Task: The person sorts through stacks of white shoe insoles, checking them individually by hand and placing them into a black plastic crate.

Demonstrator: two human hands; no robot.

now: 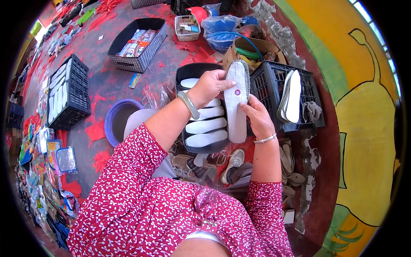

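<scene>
Held up in front of me is a pale shoe insole with a round dark mark on its face. A greenish-grey edge along its right side may be a second insole behind it. My left hand grips its left side, thumb across the face. My right hand pinches the right edge lower down, thumb on the face. Just behind and left of it, several white insoles lie side by side in a dark fabric box. More white insoles stand stacked on a black plastic crate at the right.
A purple-rimmed bucket stands left of my knee. Another black crate with insoles sits further left. A checked fabric box and a white basket stand farther off. At the right is a painted wall; shoes lie below.
</scene>
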